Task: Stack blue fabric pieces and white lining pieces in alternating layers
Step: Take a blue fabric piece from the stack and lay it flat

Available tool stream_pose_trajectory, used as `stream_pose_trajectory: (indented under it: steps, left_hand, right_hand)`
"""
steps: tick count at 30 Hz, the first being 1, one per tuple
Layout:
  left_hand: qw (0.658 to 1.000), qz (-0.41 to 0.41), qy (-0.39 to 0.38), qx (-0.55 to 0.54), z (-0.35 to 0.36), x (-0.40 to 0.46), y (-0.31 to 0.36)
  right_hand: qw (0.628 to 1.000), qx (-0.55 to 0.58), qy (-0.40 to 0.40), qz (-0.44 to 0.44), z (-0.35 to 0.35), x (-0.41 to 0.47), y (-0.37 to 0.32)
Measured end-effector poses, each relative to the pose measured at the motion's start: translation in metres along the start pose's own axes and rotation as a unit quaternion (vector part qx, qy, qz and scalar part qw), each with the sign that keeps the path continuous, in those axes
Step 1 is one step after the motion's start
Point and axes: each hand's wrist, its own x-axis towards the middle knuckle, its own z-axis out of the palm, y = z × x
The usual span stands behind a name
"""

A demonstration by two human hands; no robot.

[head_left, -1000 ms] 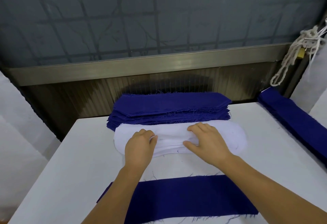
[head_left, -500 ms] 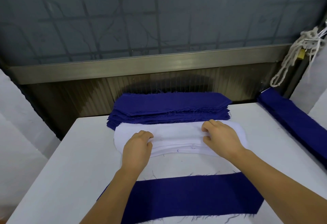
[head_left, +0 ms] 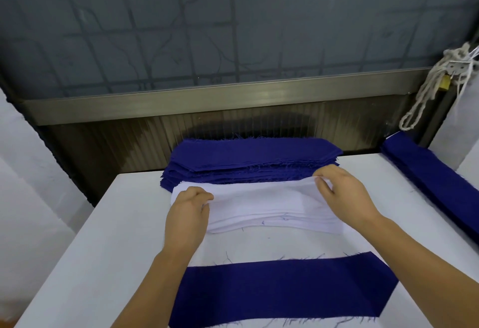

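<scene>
1. The left hand [head_left: 188, 212] pinches the left end of the top white lining piece [head_left: 261, 196], fingers curled over its edge.
2. The right hand [head_left: 344, 195] pinches the right end of that piece, which lifts a little off the white lining pile [head_left: 274, 220].
3. The piece looks thin, limp and very light; held at both ends, it should peel cleanly, though a second layer may cling.
4. Behind the white pile, touching it, lies the blue fabric stack [head_left: 255, 158], soft with fraying edges.
5. In front of the white pile, apart from it and nearer the person, a single blue piece [head_left: 285, 291] lies flat on the table [head_left: 103, 250], probably awaiting the lining.
</scene>
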Motion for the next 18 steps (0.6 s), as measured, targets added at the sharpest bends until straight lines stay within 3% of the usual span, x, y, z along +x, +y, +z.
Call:
stream_pose_trajectory:
  steps: [4, 9, 12, 15, 18]
  left_hand:
    - [0.998, 0.019, -0.018, -0.054, -0.036, -0.012, 0.004]
    - [0.970, 0.005, -0.205, -0.128, -0.074, -0.035, -0.001]
    - [0.939, -0.046, -0.314, -0.132, -0.078, -0.044, -0.006]
    - [0.934, -0.057, -0.352, -0.024, -0.072, -0.046, -0.009]
    - [0.965, -0.072, -0.253, -0.004, -0.067, -0.044, -0.005]
  right_hand:
    - [0.998, 0.061, -0.009, -0.002, -0.031, -0.026, -0.010]
    - [0.948, 0.178, -0.254, 0.076, -0.059, -0.058, 0.000]
    - [0.921, 0.176, -0.332, 0.108, -0.054, -0.072, 0.008]
    - [0.928, 0.149, -0.316, 0.129, -0.044, -0.078, 0.012]
    - [0.956, 0.133, -0.226, 0.133, -0.040, -0.078, 0.009]
